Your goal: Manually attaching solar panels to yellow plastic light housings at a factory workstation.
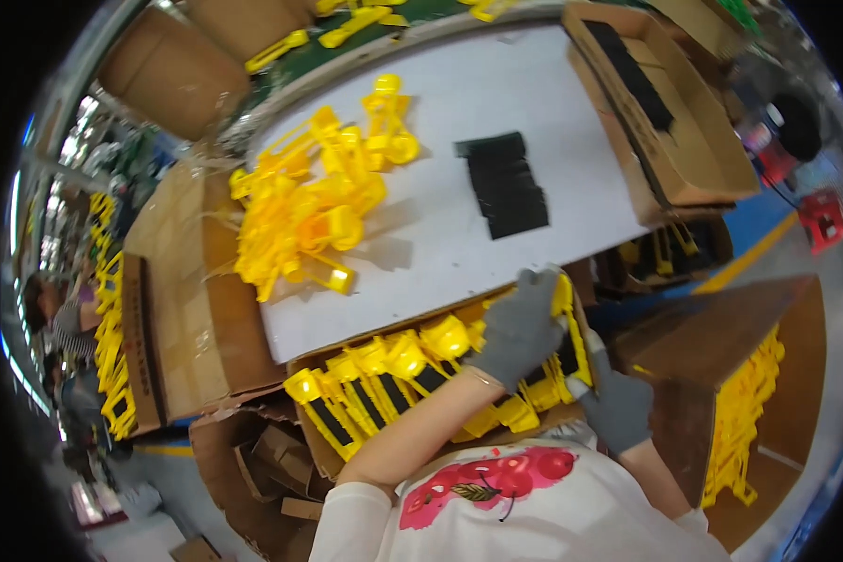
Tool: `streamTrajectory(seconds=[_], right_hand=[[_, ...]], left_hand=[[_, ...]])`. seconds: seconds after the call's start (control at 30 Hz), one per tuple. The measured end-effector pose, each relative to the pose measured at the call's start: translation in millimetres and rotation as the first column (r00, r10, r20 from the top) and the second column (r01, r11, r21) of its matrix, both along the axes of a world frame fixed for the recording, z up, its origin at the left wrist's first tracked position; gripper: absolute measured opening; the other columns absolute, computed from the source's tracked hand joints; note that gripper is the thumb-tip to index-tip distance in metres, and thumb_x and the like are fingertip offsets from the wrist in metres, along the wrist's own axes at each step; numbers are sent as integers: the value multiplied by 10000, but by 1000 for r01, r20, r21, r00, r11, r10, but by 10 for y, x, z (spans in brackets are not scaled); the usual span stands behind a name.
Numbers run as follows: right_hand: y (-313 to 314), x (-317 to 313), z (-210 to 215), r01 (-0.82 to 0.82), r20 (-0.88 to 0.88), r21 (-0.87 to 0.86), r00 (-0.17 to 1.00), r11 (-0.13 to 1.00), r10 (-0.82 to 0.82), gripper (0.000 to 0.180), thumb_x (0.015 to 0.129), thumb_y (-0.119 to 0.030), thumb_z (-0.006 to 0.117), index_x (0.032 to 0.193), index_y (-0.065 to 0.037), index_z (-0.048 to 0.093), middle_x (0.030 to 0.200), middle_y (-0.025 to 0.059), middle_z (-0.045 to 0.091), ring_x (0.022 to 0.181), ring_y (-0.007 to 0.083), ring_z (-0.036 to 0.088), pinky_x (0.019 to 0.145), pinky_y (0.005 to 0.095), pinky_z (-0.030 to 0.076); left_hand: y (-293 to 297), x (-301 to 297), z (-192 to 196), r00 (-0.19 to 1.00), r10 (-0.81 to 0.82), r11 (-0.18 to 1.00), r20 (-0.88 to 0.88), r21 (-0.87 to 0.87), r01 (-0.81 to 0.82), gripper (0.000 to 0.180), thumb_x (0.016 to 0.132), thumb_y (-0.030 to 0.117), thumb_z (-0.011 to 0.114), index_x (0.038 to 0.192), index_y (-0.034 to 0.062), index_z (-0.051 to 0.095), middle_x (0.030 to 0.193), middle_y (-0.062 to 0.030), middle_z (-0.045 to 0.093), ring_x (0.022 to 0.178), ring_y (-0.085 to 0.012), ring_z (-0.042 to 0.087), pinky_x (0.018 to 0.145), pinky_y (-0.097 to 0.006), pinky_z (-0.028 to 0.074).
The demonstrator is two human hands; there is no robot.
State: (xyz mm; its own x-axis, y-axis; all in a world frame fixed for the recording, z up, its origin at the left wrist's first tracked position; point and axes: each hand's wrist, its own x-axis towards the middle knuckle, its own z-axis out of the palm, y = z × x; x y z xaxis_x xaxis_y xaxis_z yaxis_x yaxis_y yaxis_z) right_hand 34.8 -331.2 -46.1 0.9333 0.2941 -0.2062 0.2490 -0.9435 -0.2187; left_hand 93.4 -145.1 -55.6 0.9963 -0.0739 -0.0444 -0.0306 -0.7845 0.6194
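Observation:
Both my hands wear grey gloves and are over the right end of an open cardboard box (326, 451). In it stands a row of yellow plastic parts (373, 358) with black strips along them. My left hand (520, 328) is closed round the upper end of one yellow plastic part with a black strip (584, 360). Its fingertips rest near the part's top. My right hand (616, 398) pinches the same part's lower right edge between thumb and fingers. My left palm hides some of the part.
A heap of loose yellow parts (314, 211) lies on the white table (421, 253), beside black strips (508, 184). Cardboard boxes stand left (183, 300) and at the back right (712, 150). A carton (670, 393) of yellow parts sits at my right.

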Motion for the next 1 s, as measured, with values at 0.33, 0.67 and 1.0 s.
streamTrajectory(seconds=[0.33,0.67,1.0], right_hand=[[0,478,312,-125,-94,287,983,950,158,501,788,-337,684,1228,-130,563,665,100,623,607,287,628,571,394,480],[634,1486,220,-234,226,498,965,835,136,289,794,-272,692,1046,-135,669,710,84,647,621,231,635,573,333,498],[743,2138,-323,-422,364,139,863,896,349,338,703,-209,745,1015,-150,629,1033,33,573,956,229,573,800,358,478]], left_hand=[[1049,64,315,810,204,920,550,176,-351,386,760,214,713,1126,159,605,1191,-57,578,1056,-250,593,780,-395,524],[3221,655,499,994,102,740,43,665,-104,482,704,68,564,1180,129,606,1150,-140,617,1050,-362,560,926,-425,440],[2851,251,1398,894,132,798,428,490,-352,462,638,39,746,1062,63,565,964,-141,560,905,-350,581,807,-364,479]])
